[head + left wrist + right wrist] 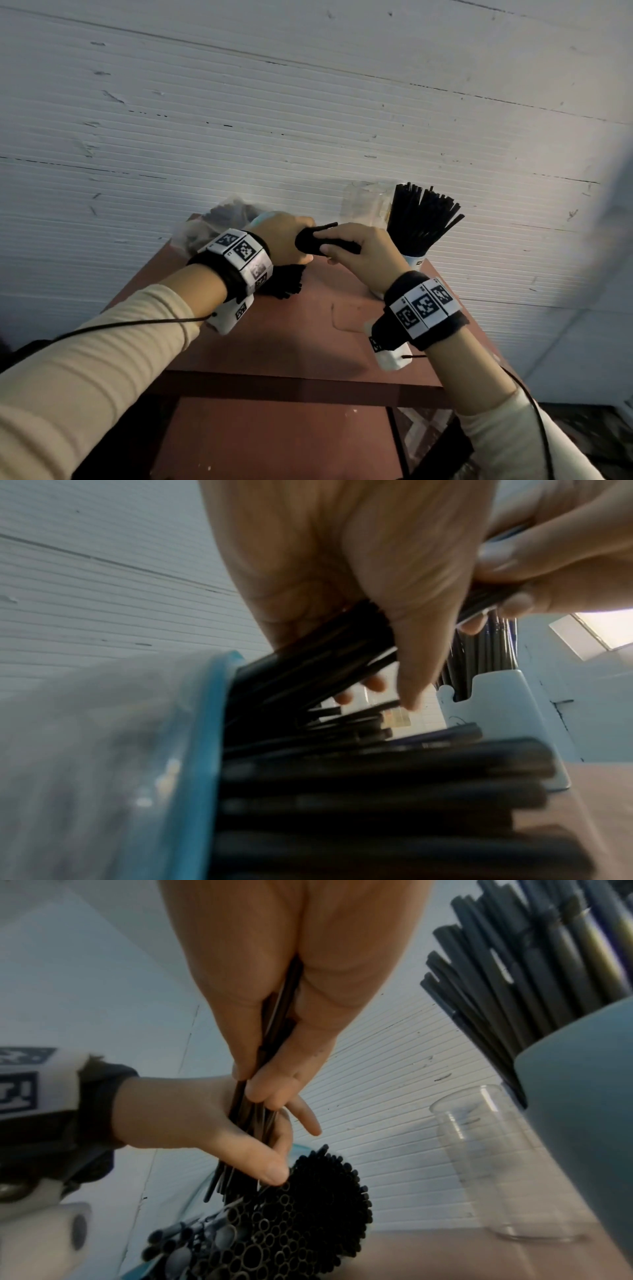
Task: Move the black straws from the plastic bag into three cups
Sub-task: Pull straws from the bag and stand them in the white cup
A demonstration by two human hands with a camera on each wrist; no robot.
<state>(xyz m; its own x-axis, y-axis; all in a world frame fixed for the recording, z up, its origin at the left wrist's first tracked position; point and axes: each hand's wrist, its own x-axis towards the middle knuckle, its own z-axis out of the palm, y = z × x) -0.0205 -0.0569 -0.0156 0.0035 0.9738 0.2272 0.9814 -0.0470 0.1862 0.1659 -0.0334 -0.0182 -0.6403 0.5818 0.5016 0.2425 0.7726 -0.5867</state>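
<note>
- Both hands meet over the middle of the counter [308, 342], sharing one small bundle of black straws [327, 240]: the left hand [286, 240] is wrapped round its left end, the right hand [359, 253] is clamped on its right end.
- The bundle's long axis runs nearly level, left to right, so it has to be tipped upright before it can drop into a cup.
- The plastic bag [212, 222] lies behind and left of the left hand, with its blue-edged mouth [209, 737] open toward the hands and many straws spilling out as a fat heap [291, 1218] on the counter.
- The filled cup [416, 260], straws fanned out of it, stands just right of the right hand.
- The clear cup [496, 1164] stands behind it near the wall and looks empty, though the plastic is faint and I would not swear to it.
- The right hand is the nearer one to both cups, so my call is that it carries while the left lets go.
- A third cup I cannot pick out.
</note>
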